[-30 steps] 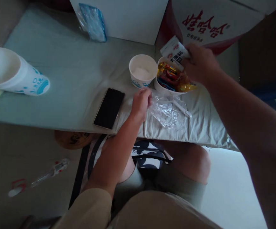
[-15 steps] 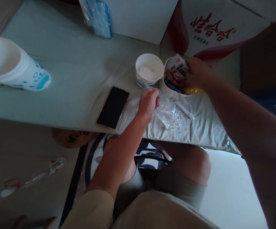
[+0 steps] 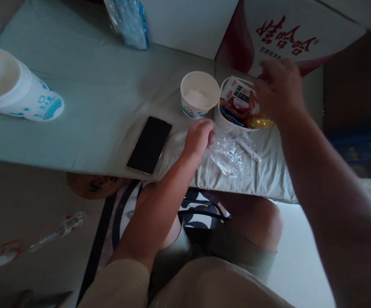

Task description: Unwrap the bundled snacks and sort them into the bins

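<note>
My left hand (image 3: pixel 201 136) is closed on the edge of a crumpled clear plastic bag (image 3: pixel 228 158) on the cloth-covered surface. Just above the right side of a white tub (image 3: pixel 218 114) hovers my right hand (image 3: pixel 280 90), blurred, its thumb and fingers apart with nothing seen between them. Several packets fill the tub: a white printed packet (image 3: pixel 239 95) on top and a yellow packet (image 3: pixel 259 123) at its right edge. Beside the tub stands a small white paper bowl (image 3: pixel 189 106) with something white inside. A slim white stick-like object (image 3: pixel 248 150) lies by the bag.
A black phone (image 3: pixel 149 145) lies left of my left hand. Stacked paper cups (image 3: pixel 41 100) lie on their side at the far left. At the back stand a red-and-white carton (image 3: pixel 288 25) and a blue plastic-wrapped pack (image 3: pixel 129 23). The surface's front edge runs above my knees.
My right hand has drawn up and to the right, off the packets in the tub. The white packet now rests flatter on top. My left hand stays on the plastic bag.
</note>
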The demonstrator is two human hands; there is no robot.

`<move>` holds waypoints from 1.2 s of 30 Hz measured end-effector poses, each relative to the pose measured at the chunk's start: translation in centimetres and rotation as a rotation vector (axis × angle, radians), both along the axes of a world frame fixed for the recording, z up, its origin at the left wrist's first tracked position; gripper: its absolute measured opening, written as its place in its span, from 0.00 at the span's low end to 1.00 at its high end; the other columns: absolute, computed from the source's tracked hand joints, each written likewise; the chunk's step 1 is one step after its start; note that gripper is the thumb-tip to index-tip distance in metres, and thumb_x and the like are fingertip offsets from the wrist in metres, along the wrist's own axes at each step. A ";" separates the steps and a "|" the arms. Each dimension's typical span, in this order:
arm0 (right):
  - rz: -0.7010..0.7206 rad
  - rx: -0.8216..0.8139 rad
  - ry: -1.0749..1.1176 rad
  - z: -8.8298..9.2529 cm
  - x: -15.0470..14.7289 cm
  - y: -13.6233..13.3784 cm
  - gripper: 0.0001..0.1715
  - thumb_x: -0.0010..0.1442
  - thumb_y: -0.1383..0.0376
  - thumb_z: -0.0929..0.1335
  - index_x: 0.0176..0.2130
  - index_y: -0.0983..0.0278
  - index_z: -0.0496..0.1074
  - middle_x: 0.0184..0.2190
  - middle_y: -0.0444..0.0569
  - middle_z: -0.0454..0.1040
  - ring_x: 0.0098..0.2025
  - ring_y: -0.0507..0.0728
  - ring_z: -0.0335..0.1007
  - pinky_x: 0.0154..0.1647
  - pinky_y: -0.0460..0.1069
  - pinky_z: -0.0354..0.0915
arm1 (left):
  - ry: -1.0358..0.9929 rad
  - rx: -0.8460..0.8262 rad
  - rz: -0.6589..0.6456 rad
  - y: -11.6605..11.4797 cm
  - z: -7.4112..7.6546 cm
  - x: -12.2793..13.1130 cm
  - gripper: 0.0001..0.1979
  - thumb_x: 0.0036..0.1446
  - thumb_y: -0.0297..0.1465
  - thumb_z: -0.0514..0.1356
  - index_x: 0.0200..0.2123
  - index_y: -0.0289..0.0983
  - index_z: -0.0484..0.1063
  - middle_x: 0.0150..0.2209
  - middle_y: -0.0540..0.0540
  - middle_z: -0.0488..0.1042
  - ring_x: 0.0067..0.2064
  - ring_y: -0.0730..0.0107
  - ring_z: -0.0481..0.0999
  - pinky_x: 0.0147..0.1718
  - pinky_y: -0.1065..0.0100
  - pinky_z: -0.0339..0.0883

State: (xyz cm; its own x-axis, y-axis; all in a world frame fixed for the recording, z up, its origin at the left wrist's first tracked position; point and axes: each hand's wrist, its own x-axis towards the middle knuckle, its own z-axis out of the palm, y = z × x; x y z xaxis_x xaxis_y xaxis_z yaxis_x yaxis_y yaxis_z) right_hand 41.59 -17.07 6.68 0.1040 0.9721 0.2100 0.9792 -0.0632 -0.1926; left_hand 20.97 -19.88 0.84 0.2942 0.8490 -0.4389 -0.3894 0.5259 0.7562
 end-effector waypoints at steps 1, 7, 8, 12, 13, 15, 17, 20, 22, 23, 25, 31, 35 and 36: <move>-0.008 0.164 0.107 -0.5 -0.3 -1.9 0.18 0.64 0.67 0.66 0.52 0.69 0.75 0.53 0.62 0.75 0.58 0.62 0.70 0.62 0.60 0.63 | -0.008 0.009 -0.005 0.0 -0.1 -0.1 0.14 0.59 0.22 0.54 0.22 0.37 0.59 0.18 0.55 0.59 0.18 0.81 0.56 0.17 0.76 0.45; -0.042 0.506 0.686 -8.9 -2.4 -13.6 0.14 0.63 0.54 0.70 0.44 0.60 0.73 0.38 0.49 0.74 0.41 0.59 0.74 0.46 0.56 0.71 | -0.193 0.028 -0.101 -0.1 -0.8 0.0 0.16 0.59 0.26 0.60 0.23 0.38 0.56 0.19 0.55 0.56 0.20 0.82 0.55 0.19 0.77 0.44; -0.001 0.440 0.691 -10.0 -2.6 -14.6 0.21 0.63 0.51 0.69 0.50 0.59 0.72 0.42 0.51 0.75 0.45 0.61 0.75 0.49 0.59 0.72 | -0.212 0.018 -0.156 -0.3 -0.8 0.1 0.17 0.59 0.27 0.60 0.23 0.38 0.55 0.19 0.55 0.56 0.19 0.82 0.54 0.19 0.77 0.44; 0.208 0.289 0.551 -11.0 -2.5 -15.4 0.43 0.58 0.46 0.74 0.65 0.58 0.64 0.59 0.58 0.71 0.62 0.69 0.70 0.64 0.69 0.68 | -0.188 -0.019 -0.370 -0.6 -0.7 0.4 0.17 0.56 0.31 0.63 0.23 0.38 0.56 0.19 0.56 0.56 0.19 0.83 0.53 0.19 0.77 0.46; 0.214 0.322 0.513 -10.6 -2.4 -15.3 0.44 0.57 0.47 0.75 0.65 0.58 0.63 0.60 0.59 0.71 0.63 0.69 0.70 0.64 0.69 0.68 | -0.189 -0.014 -0.434 -0.7 -0.6 0.5 0.16 0.54 0.31 0.64 0.23 0.38 0.58 0.19 0.56 0.56 0.18 0.83 0.53 0.19 0.77 0.46; 0.181 0.394 0.483 -9.5 -2.1 -15.2 0.41 0.57 0.49 0.76 0.63 0.58 0.66 0.57 0.58 0.73 0.61 0.68 0.72 0.61 0.66 0.71 | -0.207 0.009 -0.563 -0.8 -0.7 0.6 0.13 0.49 0.32 0.65 0.24 0.38 0.61 0.19 0.56 0.58 0.18 0.82 0.54 0.17 0.76 0.44; 0.178 0.360 0.540 -8.5 -2.0 -15.4 0.26 0.60 0.52 0.75 0.54 0.59 0.73 0.47 0.54 0.79 0.49 0.63 0.78 0.51 0.59 0.76 | -0.220 0.027 -0.671 -0.9 -0.9 0.9 0.13 0.46 0.33 0.68 0.24 0.37 0.64 0.19 0.55 0.60 0.18 0.82 0.55 0.16 0.76 0.44; 0.204 0.098 0.805 -7.6 -1.7 -15.9 0.19 0.67 0.51 0.70 0.32 0.62 0.74 0.22 0.44 0.72 0.23 0.50 0.68 0.27 0.47 0.67 | -0.218 0.045 -0.704 -0.7 -1.6 1.3 0.17 0.45 0.35 0.72 0.27 0.37 0.66 0.20 0.55 0.64 0.19 0.82 0.59 0.17 0.77 0.49; 0.131 -0.083 1.045 -7.4 -1.3 -16.0 0.29 0.68 0.45 0.68 0.26 0.63 0.71 0.15 0.41 0.65 0.16 0.47 0.59 0.18 0.45 0.57 | -0.255 0.088 -0.596 -0.3 -2.0 1.7 0.19 0.43 0.35 0.76 0.32 0.37 0.70 0.26 0.52 0.73 0.23 0.78 0.69 0.21 0.77 0.60; 0.055 -0.128 1.146 -7.3 -1.1 -15.9 0.32 0.67 0.41 0.68 0.26 0.63 0.70 0.14 0.40 0.64 0.15 0.47 0.57 0.17 0.45 0.54 | -0.272 0.102 -0.512 -0.2 -2.0 1.9 0.22 0.41 0.36 0.77 0.36 0.38 0.72 0.32 0.49 0.78 0.28 0.75 0.75 0.26 0.75 0.66; -0.131 -0.102 1.278 -7.3 -0.8 -15.6 0.33 0.62 0.37 0.69 0.27 0.63 0.71 0.14 0.40 0.65 0.14 0.47 0.55 0.14 0.44 0.51 | -0.272 0.108 -0.339 -0.2 -1.9 2.3 0.25 0.44 0.41 0.77 0.42 0.40 0.73 0.44 0.45 0.82 0.41 0.67 0.81 0.37 0.69 0.74; -0.476 0.365 1.397 -8.2 -0.6 -14.5 0.30 0.63 0.39 0.69 0.29 0.61 0.67 0.16 0.39 0.67 0.17 0.47 0.60 0.18 0.43 0.58 | -0.045 0.169 -0.050 -3.9 -1.7 3.0 0.36 0.48 0.64 0.67 0.44 0.39 0.76 0.53 0.39 0.78 0.56 0.55 0.78 0.49 0.62 0.74; -0.343 0.405 1.377 -8.6 -1.3 -14.6 0.30 0.65 0.38 0.68 0.29 0.60 0.68 0.21 0.42 0.72 0.24 0.50 0.69 0.28 0.46 0.68 | 0.084 0.170 -0.242 -5.7 -3.5 4.2 0.40 0.36 0.62 0.75 0.46 0.41 0.77 0.53 0.41 0.80 0.53 0.58 0.81 0.44 0.66 0.76; -0.288 0.385 1.366 -8.5 -1.4 -14.7 0.31 0.66 0.38 0.68 0.30 0.60 0.68 0.23 0.43 0.72 0.25 0.50 0.70 0.29 0.47 0.68 | 0.123 0.157 -0.254 -5.6 -3.9 4.6 0.37 0.37 0.58 0.77 0.45 0.41 0.77 0.49 0.43 0.81 0.49 0.62 0.82 0.42 0.68 0.75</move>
